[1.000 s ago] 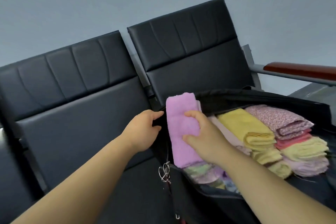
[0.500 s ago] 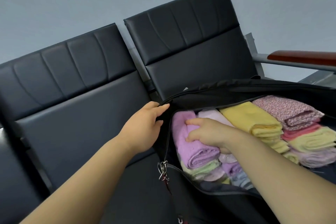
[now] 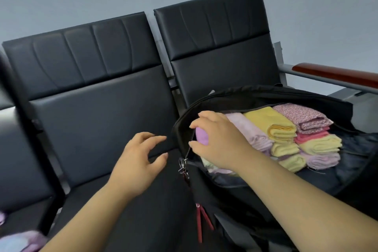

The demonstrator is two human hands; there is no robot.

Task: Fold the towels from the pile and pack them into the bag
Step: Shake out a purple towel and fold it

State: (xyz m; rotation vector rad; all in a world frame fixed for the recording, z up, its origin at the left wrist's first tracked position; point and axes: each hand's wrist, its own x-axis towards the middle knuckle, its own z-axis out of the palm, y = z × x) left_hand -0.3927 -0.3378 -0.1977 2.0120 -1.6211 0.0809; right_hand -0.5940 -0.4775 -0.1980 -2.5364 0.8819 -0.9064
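purple towel [image 3: 201, 136] is at the left end of the open bag [image 3: 263, 96], tight against the zip edge, next to the row of folded towels [image 3: 272, 127]. right hand [image 3: 222, 142] grips it, index finger above and thumb below. left hand [image 3: 139, 162] is just beside the bag, fingers spread wide, holding nothing, over the black chair [image 3: 98, 120].

The right hand [image 3: 221, 141] is gripping a purple towel [image 3: 201, 136] inside the black bag [image 3: 235, 97], while the left hand [image 3: 137, 161] is hovering, fingers spread, just beside it.
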